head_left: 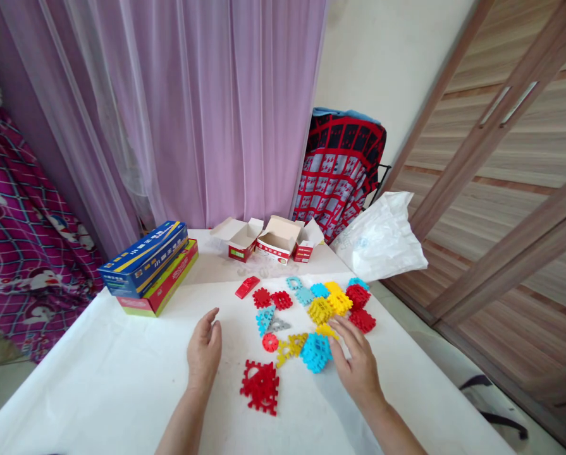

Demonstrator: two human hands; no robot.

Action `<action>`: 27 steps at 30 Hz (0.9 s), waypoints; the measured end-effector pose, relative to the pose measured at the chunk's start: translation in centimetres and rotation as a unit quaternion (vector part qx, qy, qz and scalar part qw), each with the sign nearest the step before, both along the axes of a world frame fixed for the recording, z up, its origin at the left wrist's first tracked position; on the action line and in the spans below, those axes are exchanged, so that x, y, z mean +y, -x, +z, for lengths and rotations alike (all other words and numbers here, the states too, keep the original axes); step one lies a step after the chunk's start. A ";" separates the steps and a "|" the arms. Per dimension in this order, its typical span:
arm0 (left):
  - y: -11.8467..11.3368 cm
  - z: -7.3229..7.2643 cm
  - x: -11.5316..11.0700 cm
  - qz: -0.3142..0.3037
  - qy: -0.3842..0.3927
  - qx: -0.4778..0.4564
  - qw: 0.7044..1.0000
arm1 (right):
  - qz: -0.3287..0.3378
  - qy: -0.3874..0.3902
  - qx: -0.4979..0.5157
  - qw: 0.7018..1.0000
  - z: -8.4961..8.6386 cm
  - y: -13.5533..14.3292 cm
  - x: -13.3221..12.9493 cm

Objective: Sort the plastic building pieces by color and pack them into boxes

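My left hand [205, 346] rests at the left of the toy pieces, its fingers loosely curved with nothing visible in them. My right hand [356, 360] has its fingers spread beside a stack of blue pieces [316, 352], with a yellow piece [327, 330] at its fingertips. Between the hands lie red square pieces [260, 387], a round red piece [270, 342] and yellow triangular pieces [293, 345]. Farther back are blue triangles [265, 320], red gear-like pieces [281, 300], yellow stacks [320, 310] and dark red stacks [362, 320].
Blue [145, 259] and red-green [173, 281] boxes are stacked at the white table's [121, 373] left edge. Open small cartons [277, 240] stand at the back. A red clip-like object [247, 287] lies before them. A white bag [382, 240] sits at the back right.
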State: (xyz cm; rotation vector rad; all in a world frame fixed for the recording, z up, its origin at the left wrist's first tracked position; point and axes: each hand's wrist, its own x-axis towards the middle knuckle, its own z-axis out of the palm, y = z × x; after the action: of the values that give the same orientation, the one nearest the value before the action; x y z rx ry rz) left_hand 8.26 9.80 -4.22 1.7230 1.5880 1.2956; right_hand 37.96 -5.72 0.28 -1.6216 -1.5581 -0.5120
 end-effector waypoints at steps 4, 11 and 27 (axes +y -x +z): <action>0.5 0.0 0.1 0.056 0.002 -0.082 0.995 | 0.065 0.036 -0.031 0.997 5.0 1.5 8.9; 1.2 0.6 0.1 0.108 0.024 -0.203 0.973 | 0.020 0.255 -0.097 0.962 8.7 6.6 25.2; 0.5 -0.5 0.0 0.099 -0.007 -0.203 0.974 | 0.011 0.381 -0.173 0.908 8.6 11.6 33.6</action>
State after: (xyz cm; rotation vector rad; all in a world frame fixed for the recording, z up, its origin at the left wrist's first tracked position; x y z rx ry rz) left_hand 7.77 9.77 -4.76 1.2248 1.5322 1.6343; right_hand 26.33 27.85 8.90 -2.1609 -2.2211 -0.1747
